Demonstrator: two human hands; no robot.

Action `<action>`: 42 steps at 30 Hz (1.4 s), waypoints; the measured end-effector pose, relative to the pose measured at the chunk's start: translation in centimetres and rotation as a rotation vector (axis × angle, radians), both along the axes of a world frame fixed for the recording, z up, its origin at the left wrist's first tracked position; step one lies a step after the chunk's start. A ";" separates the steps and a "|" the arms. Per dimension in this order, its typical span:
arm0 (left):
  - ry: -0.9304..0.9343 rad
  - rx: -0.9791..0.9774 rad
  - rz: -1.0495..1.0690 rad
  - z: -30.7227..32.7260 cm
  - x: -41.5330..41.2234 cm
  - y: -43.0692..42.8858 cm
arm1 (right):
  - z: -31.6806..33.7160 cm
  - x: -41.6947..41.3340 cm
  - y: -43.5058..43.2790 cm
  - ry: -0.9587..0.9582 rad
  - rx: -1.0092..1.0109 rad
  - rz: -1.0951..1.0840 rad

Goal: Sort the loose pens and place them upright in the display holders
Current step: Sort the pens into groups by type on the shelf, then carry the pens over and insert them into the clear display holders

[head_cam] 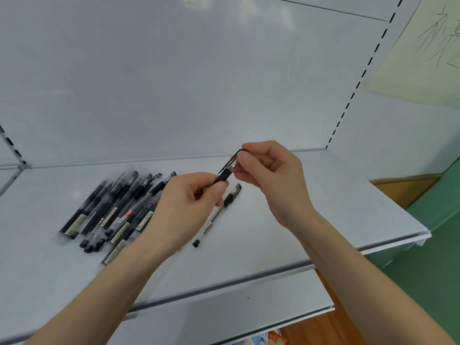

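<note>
**Hands.** My left hand (196,195), centre of the frame, has its thumb and curled fingers closed on the black grip section of one pen (222,177). My right hand (271,175), just right of centre, pinches the pen's upper end between thumb and fingertips, at the clear cap (233,166) with its dark clip. The pen slants from lower left to upper right between the two hands and is raised off the shelf. I cannot tell whether the cap is fully seated.

**Task items.** A pile of pens (117,207) lies flat on the shelf (323,220) at centre left. The pens overlap and run roughly parallel, slanting the same way. They have dark barrels and pale labels, and the detail is blurred. My left wrist covers the pile's right edge. A single pen (216,215) lies flat by itself just below my left hand. Its capped end points to the upper right, and its clear barrel carries a barcode label.

**Surroundings.** A white back panel (174,83) fills the upper frame. A slotted upright (361,78) runs along its right side. A sheet with handwritten strokes (423,46) sits at the upper right. A lower shelf (249,307) shows at the bottom.
</note>
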State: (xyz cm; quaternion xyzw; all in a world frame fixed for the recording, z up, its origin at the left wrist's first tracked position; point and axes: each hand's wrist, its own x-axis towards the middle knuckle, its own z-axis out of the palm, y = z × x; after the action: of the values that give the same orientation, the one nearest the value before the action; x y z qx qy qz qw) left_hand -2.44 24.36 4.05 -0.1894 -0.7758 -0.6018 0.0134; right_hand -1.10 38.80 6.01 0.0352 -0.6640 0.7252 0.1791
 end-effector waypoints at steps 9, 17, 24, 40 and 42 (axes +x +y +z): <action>0.076 -0.252 0.054 0.0 -0.9 -2.2 | -1.1 -0.5 -0.8 -0.075 0.092 0.046; 0.144 -1.012 0.300 -1.4 -1.3 -6.4 | -2.5 -1.0 -1.0 -0.471 1.216 0.098; 0.095 -1.112 0.292 -1.0 -1.5 -6.0 | -2.1 -3.9 -3.6 -0.456 1.424 0.131; 0.007 -1.107 0.234 -0.5 -3.5 -5.2 | -1.5 -6.4 -3.5 -0.547 1.349 0.215; 0.037 -1.146 0.232 -0.4 -3.7 -4.7 | -1.5 -6.4 -3.2 -0.567 1.359 0.198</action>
State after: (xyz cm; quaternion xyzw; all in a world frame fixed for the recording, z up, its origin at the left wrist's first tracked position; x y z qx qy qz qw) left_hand -6.11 19.64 3.62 -0.0907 -0.9928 -0.0773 -0.0120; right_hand -7.50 35.58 4.54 0.0095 -0.9807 0.1485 -0.1267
